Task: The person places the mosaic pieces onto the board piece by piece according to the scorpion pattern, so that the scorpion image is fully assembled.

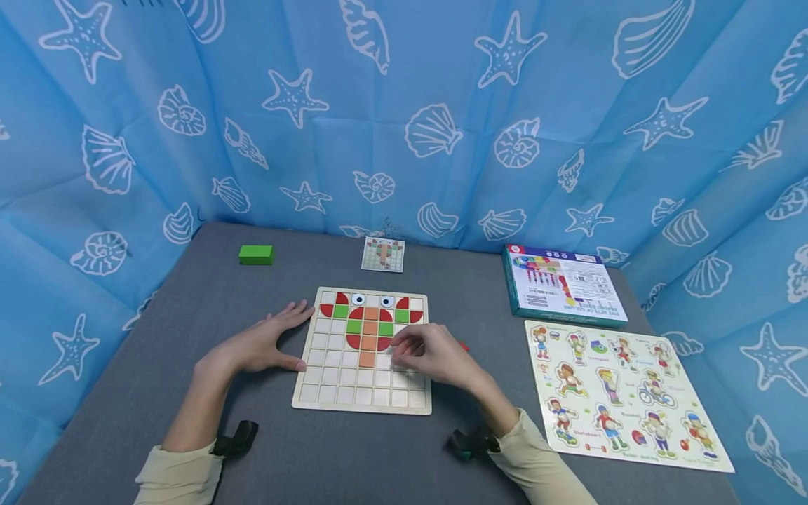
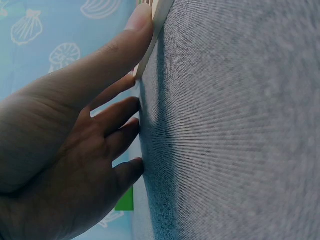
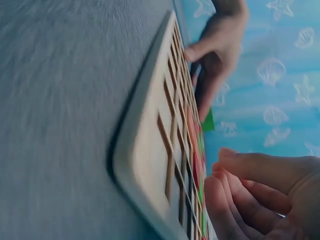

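Note:
A square wooden grid board lies mid-table, its upper cells filled with red, green and orange tiles and two googly eyes. My left hand is spread along the board's left side, thumb and index finger touching the edge. Over the right part of the board is my right hand, fingers bent and thumb near the index fingertip. In the right wrist view, the fingertips come close together above the grid; whether a small piece is between them is unclear. A red piece peeks out behind the right hand.
Behind the board lies a small pattern card. A green block sits at the back left. On the right are a boxed toy set and a picture puzzle board. A blue shell-print curtain encloses the table.

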{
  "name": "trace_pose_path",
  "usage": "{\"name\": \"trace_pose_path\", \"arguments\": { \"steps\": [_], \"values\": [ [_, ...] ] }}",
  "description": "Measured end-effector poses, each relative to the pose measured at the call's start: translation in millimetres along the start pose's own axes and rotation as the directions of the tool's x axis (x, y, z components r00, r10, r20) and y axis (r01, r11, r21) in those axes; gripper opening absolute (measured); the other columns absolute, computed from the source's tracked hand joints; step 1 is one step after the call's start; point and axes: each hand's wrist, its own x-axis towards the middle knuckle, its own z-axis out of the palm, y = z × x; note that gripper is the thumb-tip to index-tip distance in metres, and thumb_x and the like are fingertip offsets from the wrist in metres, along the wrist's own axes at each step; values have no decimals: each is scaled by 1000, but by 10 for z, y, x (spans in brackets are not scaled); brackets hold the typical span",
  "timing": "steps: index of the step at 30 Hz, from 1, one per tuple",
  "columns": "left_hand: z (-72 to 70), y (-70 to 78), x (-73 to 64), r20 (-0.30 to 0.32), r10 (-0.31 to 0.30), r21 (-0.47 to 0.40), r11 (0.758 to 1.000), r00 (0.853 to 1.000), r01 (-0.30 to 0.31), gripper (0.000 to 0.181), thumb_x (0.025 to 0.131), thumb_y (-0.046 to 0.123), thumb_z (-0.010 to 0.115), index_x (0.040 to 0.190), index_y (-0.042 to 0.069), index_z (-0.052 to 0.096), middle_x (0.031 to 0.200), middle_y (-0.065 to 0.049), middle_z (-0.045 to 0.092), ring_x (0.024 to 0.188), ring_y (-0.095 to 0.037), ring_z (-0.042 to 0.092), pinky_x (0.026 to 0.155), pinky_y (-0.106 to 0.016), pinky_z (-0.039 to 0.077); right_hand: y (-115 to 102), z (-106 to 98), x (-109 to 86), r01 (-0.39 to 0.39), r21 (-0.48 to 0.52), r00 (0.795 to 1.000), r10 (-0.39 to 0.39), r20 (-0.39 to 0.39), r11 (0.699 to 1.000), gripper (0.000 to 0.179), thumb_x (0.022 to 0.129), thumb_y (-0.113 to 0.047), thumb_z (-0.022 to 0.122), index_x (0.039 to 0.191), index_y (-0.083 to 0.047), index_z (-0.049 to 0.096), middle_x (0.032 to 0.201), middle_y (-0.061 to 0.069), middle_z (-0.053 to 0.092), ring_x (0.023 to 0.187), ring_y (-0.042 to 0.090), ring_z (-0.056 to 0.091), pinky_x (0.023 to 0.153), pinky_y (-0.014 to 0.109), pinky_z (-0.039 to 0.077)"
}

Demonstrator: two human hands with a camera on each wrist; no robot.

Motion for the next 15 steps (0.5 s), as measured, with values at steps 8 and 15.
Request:
{"name": "trace_pose_path", "arguments": {
  "steps": [8,15],
  "values": [
    [-9,-1,-22,-2,3,-1,1000,1000,-3,113,86,40,93,173,10,28,180,-29,16,167,-54,13,132,-77,12,209,-377,-223,-93,9,993,94,-70,996,19,99,-9,77,115,2,77,99,10,79,86,10,70,76,21,61],
    [-7,11,-20,-6,12,-3,1000,1000,-12,112,85,39,93,172,9,29,179,-29,18,167,-54,14,132,-77,12,453,-615,-415,-152,-77,984,143,-110,985,19,98,-5,78,115,2,78,101,10,81,89,12,75,78,20,62]
  ]
}}
